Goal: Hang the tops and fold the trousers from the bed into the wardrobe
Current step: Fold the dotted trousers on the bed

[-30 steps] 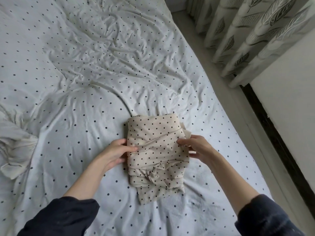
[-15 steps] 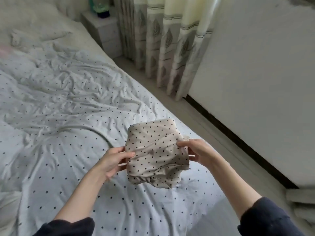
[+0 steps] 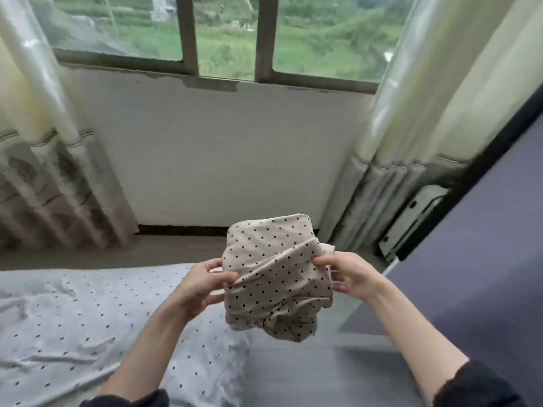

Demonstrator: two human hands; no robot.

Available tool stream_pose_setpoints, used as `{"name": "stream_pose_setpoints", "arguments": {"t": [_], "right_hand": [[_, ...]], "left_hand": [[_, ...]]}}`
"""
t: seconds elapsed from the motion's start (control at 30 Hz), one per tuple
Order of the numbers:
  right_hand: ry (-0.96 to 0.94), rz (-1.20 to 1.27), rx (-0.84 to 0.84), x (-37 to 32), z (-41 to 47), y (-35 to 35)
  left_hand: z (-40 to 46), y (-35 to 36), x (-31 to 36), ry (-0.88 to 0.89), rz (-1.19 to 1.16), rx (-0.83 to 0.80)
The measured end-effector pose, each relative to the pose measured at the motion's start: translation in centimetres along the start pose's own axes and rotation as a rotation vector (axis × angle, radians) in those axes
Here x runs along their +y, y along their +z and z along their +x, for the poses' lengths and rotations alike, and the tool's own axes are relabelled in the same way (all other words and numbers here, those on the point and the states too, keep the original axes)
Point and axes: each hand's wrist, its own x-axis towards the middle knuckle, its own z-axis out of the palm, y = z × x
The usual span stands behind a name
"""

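Sleeves: dark cuffs at the bottom edge, nearest the viewer, bare forearms reaching forward from them.
Left hand (image 3: pixel 202 284): holds the left edge of the folded trousers, thumb on top and fingers curled underneath.
Right hand (image 3: pixel 349 274): pinches the right edge of the bundle, thumb over the top fold, fingers tucked behind.
Folded trousers (image 3: pixel 274 277): a beige bundle with small black dots, held in the air between both hands, clear of the bed and just beyond its edge.
Handling: it looks light, soft and floppy; the lower layers sag and bunch loosely, so support from both sides, or a palm underneath, would likely keep the folds together.
Bed (image 3: pixel 73 324): below and left of the trousers, covered in a wrinkled pale sheet with dark dots.
Floor: grey, smooth, under the trousers.
Dark panel (image 3: pixel 476 259): right of the trousers, flat, purple-grey; whether it belongs to the wardrobe cannot be told.
Curtains (image 3: pixel 58 177): pale, pleated, hanging on either side beyond the trousers.
Window (image 3: pixel 223 33): farthest, above a white wall, greenery outside.
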Motion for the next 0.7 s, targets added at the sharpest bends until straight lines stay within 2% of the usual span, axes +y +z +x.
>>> {"name": "stream_pose_setpoints", "arguments": {"t": [0.33,0.53,0.7], "right_hand": [[-0.053,0.294,0.458,5.7,-14.5,-26.9],[-0.130,0.409,0.678,7.1,-23.2,-37.5],[-0.199,0.444,0.856,4.7,-29.4,-44.6]], "left_hand": [[0.4,30.0,1.5,0.016,0.261,-0.502],[-1.0,44.8,2.9,0.044,0.358,-0.754],[-1.9,56.3,7.2,0.095,0.430,-0.914]]}}
